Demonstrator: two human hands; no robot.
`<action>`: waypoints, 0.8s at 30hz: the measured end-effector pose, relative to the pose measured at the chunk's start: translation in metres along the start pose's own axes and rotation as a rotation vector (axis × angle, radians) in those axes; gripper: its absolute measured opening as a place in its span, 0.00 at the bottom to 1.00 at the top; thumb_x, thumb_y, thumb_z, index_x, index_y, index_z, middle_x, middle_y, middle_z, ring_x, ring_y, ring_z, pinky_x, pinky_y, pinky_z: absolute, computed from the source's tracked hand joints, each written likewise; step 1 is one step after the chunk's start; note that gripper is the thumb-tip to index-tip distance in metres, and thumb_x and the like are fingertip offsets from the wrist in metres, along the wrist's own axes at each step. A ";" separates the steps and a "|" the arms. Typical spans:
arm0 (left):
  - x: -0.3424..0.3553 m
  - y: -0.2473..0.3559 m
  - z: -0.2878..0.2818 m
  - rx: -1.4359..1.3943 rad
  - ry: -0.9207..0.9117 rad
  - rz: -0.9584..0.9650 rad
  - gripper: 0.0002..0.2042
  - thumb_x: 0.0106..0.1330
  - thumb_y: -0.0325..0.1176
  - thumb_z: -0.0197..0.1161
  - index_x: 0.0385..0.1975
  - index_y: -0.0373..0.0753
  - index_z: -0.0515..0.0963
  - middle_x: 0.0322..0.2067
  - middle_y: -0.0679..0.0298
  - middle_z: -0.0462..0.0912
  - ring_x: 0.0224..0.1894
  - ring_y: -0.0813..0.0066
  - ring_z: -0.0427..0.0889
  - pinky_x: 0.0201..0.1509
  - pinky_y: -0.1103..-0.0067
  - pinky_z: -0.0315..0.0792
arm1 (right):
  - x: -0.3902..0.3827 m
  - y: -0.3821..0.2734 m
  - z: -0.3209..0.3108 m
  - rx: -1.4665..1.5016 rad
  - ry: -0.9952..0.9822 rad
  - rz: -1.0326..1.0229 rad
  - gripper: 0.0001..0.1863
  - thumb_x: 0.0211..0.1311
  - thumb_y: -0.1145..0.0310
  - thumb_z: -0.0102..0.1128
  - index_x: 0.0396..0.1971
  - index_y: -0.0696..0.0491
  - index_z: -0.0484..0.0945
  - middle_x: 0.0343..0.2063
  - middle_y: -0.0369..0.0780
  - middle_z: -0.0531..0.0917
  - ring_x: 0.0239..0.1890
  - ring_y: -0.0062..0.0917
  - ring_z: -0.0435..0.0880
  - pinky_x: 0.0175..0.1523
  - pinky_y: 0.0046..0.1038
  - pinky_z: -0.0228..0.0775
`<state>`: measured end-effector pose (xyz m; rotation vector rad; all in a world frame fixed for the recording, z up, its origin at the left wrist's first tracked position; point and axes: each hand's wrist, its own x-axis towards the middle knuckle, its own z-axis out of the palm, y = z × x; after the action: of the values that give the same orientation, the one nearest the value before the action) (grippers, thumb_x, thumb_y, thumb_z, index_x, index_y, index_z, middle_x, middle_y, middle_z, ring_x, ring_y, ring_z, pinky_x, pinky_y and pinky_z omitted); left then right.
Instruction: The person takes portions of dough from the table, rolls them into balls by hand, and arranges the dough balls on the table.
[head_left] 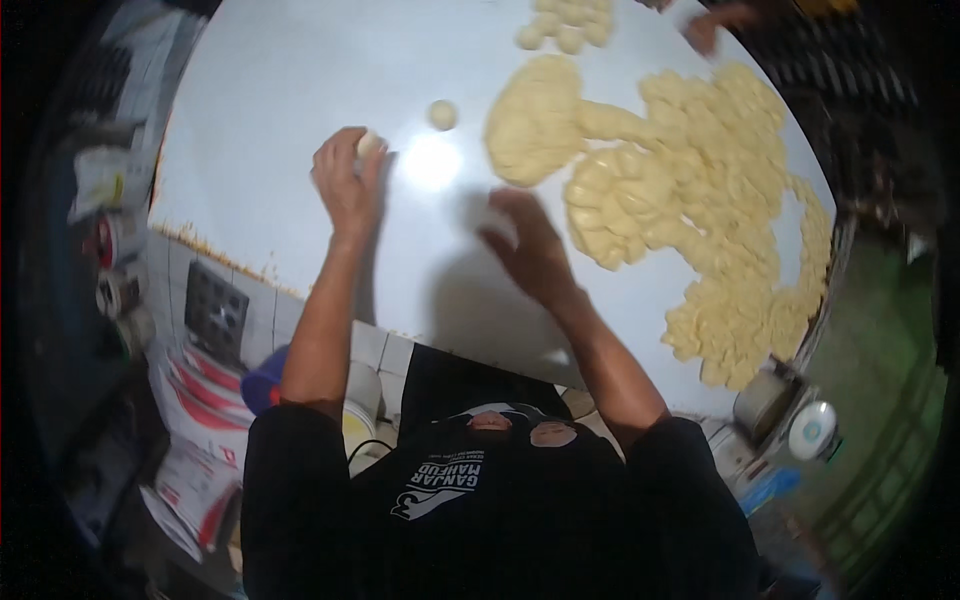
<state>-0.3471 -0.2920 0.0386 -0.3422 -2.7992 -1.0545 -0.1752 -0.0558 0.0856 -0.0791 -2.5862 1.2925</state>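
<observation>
My left hand (346,188) curls around a small pale dough ball (369,144) on the left part of the white table (270,90). The ball shows between thumb and fingers. My right hand (530,245) is blurred by motion over the table, its thumb apart from the fingers and nothing visible in it. Ahead, between the hands, a single dough ball (442,115) rests on the surface. Right of it lies a smooth, thick slab of yellow dough (535,120). A large lumpy spread of dough pieces (720,180) covers the table's right side.
A cluster of dough balls (570,22) sits at the far edge. Another person's hand (706,34) reaches in at the far right, blurred. Below the table's left edge are red-and-white sacks (200,410) and a white bucket (362,400). A round white-dialled scale (812,430) stands at lower right.
</observation>
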 end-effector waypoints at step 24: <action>-0.189 0.825 0.638 -0.318 -0.637 0.965 0.18 0.69 0.33 0.72 0.56 0.42 0.78 0.51 0.53 0.83 0.48 0.50 0.87 0.48 0.59 0.81 | -0.269 0.448 -0.695 -0.733 0.850 0.688 0.14 0.69 0.60 0.71 0.47 0.51 0.81 0.39 0.44 0.88 0.43 0.44 0.88 0.46 0.43 0.80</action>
<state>0.0202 0.7024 0.0463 -2.0886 -2.2615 -1.2070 0.2273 0.7151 0.0779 -1.3882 -2.1133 0.2058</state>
